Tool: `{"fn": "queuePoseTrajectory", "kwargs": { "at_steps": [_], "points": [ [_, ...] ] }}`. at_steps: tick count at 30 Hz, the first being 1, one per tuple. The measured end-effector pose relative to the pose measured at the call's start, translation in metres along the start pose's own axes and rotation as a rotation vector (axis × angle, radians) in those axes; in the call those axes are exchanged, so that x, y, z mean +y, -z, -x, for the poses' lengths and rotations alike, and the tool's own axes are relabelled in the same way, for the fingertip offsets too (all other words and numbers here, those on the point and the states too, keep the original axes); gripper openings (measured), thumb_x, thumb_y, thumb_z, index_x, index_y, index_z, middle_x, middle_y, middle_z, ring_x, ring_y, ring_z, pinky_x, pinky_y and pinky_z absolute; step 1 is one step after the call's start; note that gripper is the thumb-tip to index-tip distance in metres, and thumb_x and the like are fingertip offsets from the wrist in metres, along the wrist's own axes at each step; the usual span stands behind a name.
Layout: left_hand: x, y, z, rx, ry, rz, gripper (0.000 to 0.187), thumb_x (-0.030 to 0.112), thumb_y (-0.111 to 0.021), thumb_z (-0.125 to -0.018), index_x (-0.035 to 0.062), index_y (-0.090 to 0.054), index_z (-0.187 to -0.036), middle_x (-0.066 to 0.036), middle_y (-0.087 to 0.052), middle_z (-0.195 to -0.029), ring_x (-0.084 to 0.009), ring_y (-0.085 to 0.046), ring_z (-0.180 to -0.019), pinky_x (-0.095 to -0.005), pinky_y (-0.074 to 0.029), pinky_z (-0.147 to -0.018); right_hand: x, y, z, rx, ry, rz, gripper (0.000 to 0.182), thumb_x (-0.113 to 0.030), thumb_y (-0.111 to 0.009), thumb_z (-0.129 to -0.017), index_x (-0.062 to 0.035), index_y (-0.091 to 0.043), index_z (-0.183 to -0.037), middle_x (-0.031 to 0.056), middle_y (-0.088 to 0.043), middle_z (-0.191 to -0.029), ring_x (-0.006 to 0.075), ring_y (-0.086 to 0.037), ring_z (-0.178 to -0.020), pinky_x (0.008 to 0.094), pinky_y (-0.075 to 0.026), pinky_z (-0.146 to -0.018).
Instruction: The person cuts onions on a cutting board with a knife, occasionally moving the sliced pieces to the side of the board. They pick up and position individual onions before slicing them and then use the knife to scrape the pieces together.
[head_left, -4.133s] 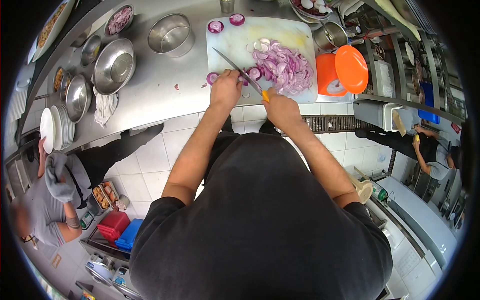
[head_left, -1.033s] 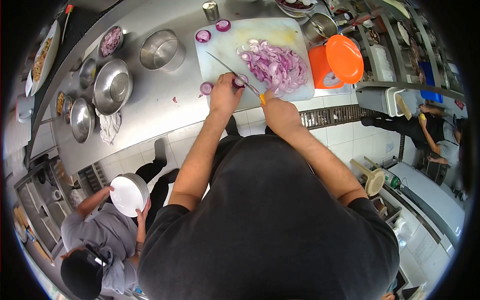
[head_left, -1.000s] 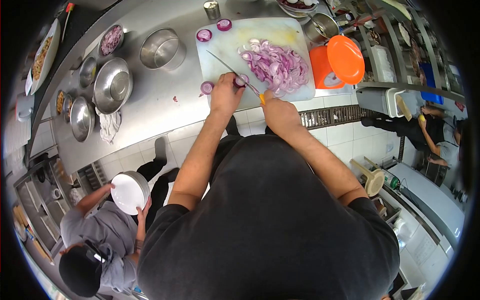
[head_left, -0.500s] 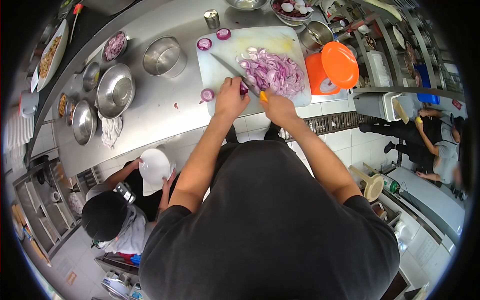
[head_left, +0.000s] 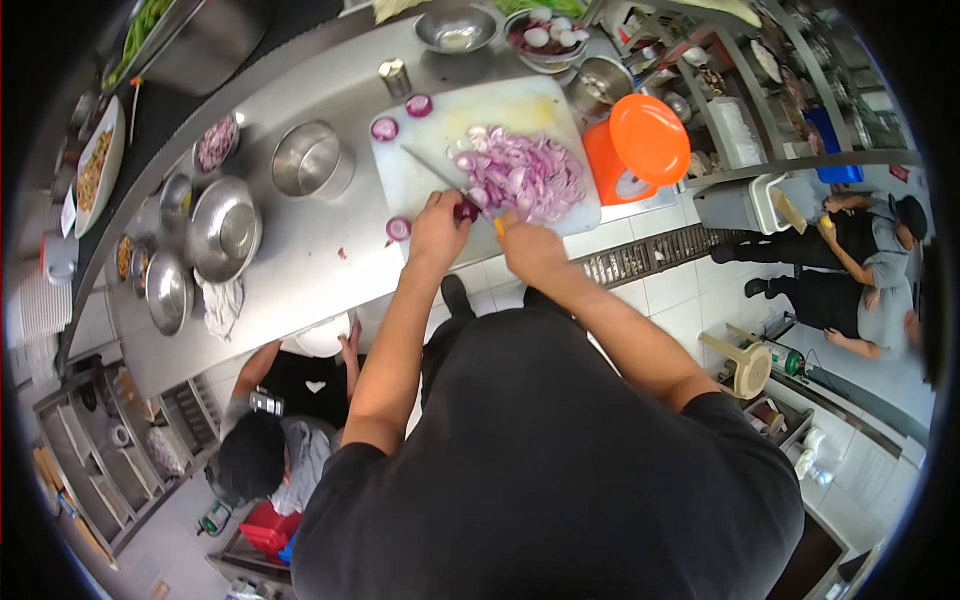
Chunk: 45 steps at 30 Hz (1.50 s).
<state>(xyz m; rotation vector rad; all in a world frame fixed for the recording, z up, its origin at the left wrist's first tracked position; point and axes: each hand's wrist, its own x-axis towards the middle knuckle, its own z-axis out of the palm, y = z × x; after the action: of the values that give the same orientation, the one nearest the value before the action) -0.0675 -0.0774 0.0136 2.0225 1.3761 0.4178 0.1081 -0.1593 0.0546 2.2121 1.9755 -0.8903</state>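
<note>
My right hand (head_left: pixel 530 248) is closed round the yellow handle of a knife (head_left: pixel 435 168), whose blade points up and left across the white cutting board (head_left: pixel 408 150). Curled fingers of my left hand (head_left: pixel 437 232) hold a piece of red onion (head_left: pixel 465 210) against the board, right beside the blade. Just beyond the blade lies a heap of sliced red onion (head_left: pixel 525 175). Cut onion pieces (head_left: pixel 385 128) sit at the board's upper left corner, and another onion piece (head_left: pixel 398 229) rests by its lower left edge.
An orange kitchen scale (head_left: pixel 615 160) stands right of the board. A deep steel pot (head_left: pixel 308 160) and several steel bowls (head_left: pixel 226 230) are on the left of the counter. A co-worker (head_left: pixel 255 455) with a white plate (head_left: pixel 325 338) is at the counter's near left; other people (head_left: pixel 870 250) stand far right.
The view has shifted, so the board sits further left and slightly lower. The co-worker at left has moved nearer the counter with the plate. My hands keep their hold on knife and onion.
</note>
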Motion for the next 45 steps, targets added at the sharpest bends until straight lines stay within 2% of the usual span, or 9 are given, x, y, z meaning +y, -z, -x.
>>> {"fn": "queuePoseTrajectory", "kwargs": {
  "at_steps": [7,10,14,18,22,32,37,40,45],
  "points": [
    [-0.003,-0.002,-0.001,0.018,-0.025,0.000,0.037,0.007,-0.085,-0.083,0.0038,-0.066,-0.114,-0.016,-0.068,-0.106,-0.0321,-0.071,-0.087,-0.0443,-0.058,-0.081,-0.003,0.031,-0.004,-0.006,0.073,-0.033,0.028,-0.021,-0.059,-0.103,0.0006,-0.056,-0.121,0.0251,-0.076,-0.099,0.0428,-0.076,-0.094,0.0535,-0.059,-0.082],
    [-0.001,-0.001,-0.002,0.003,0.012,0.037,0.036,0.007,-0.083,-0.083,0.0054,-0.065,-0.114,-0.016,-0.067,-0.108,-0.0383,-0.070,-0.099,-0.0482,-0.057,-0.086,-0.009,0.028,0.006,-0.005,0.031,-0.046,0.025,-0.017,-0.057,-0.102,0.0008,-0.056,-0.120,0.0254,-0.076,-0.100,0.0427,-0.076,-0.094,0.0539,-0.059,-0.082],
    [-0.013,-0.010,-0.004,0.037,-0.042,0.063,0.032,0.009,-0.084,-0.082,0.0047,-0.068,-0.109,-0.016,-0.069,-0.103,-0.0315,-0.071,-0.085,-0.0428,-0.057,-0.079,-0.002,-0.008,-0.014,0.027,-0.008,-0.103,0.023,-0.015,-0.057,-0.100,0.0013,-0.057,-0.118,0.0262,-0.077,-0.101,0.0426,-0.077,-0.096,0.0544,-0.059,-0.081],
    [-0.004,-0.001,-0.001,-0.016,0.000,0.068,0.035,0.009,-0.084,-0.082,0.0074,-0.068,-0.113,-0.014,-0.069,-0.106,-0.0337,-0.072,-0.093,-0.0459,-0.058,-0.085,-0.013,0.033,0.003,-0.003,0.061,-0.049,0.026,-0.015,-0.058,-0.099,0.0017,-0.059,-0.119,0.0261,-0.077,-0.104,0.0434,-0.076,-0.098,0.0545,-0.059,-0.083],
    [-0.008,-0.004,0.000,0.000,0.031,0.075,0.034,0.011,-0.086,-0.081,0.0075,-0.067,-0.110,-0.013,-0.069,-0.104,-0.0330,-0.072,-0.091,-0.0452,-0.058,-0.083,-0.004,0.002,0.005,0.082,0.062,-0.028,0.036,-0.028,-0.060,-0.105,0.0024,-0.056,-0.124,0.0243,-0.077,-0.099,0.0435,-0.076,-0.095,0.0548,-0.058,-0.081],
    [-0.012,-0.006,0.003,0.064,-0.028,0.030,0.034,0.016,-0.088,-0.082,0.0053,-0.068,-0.108,-0.013,-0.071,-0.106,-0.0289,-0.074,-0.088,-0.0419,-0.059,-0.081,-0.020,0.030,0.007,-0.012,0.047,-0.017,0.034,-0.025,-0.060,-0.103,0.0028,-0.056,-0.123,0.0256,-0.076,-0.103,0.0440,-0.075,-0.099,0.0549,-0.058,-0.085],
    [-0.011,-0.005,0.005,0.058,-0.025,0.056,0.033,0.014,-0.088,-0.082,0.0045,-0.069,-0.107,-0.015,-0.071,-0.106,-0.0304,-0.074,-0.090,-0.0427,-0.059,-0.082,-0.013,-0.006,-0.005,0.021,0.018,-0.059,0.034,-0.025,-0.059,-0.104,0.0030,-0.057,-0.123,0.0254,-0.076,-0.105,0.0432,-0.076,-0.099,0.0548,-0.058,-0.085],
    [-0.011,-0.004,0.006,0.040,-0.037,0.017,0.032,0.015,-0.087,-0.083,0.0044,-0.069,-0.107,-0.016,-0.071,-0.106,-0.0315,-0.074,-0.091,-0.0434,-0.059,-0.083,-0.009,0.003,-0.011,0.032,0.098,0.014,0.037,-0.031,-0.060,-0.105,0.0022,-0.054,-0.121,0.0257,-0.075,-0.099,0.0437,-0.075,-0.094,0.0554,-0.057,-0.082],
    [-0.009,-0.001,0.004,0.044,-0.020,0.017,0.030,0.016,-0.086,-0.084,0.0049,-0.069,-0.107,-0.015,-0.071,-0.107,-0.0333,-0.074,-0.093,-0.0447,-0.058,-0.085,-0.017,0.006,0.002,-0.019,0.027,0.001,0.040,-0.031,-0.058,-0.106,0.0033,-0.052,-0.125,0.0272,-0.076,-0.103,0.0441,-0.076,-0.097,0.0552,-0.058,-0.084]
  ]
}}
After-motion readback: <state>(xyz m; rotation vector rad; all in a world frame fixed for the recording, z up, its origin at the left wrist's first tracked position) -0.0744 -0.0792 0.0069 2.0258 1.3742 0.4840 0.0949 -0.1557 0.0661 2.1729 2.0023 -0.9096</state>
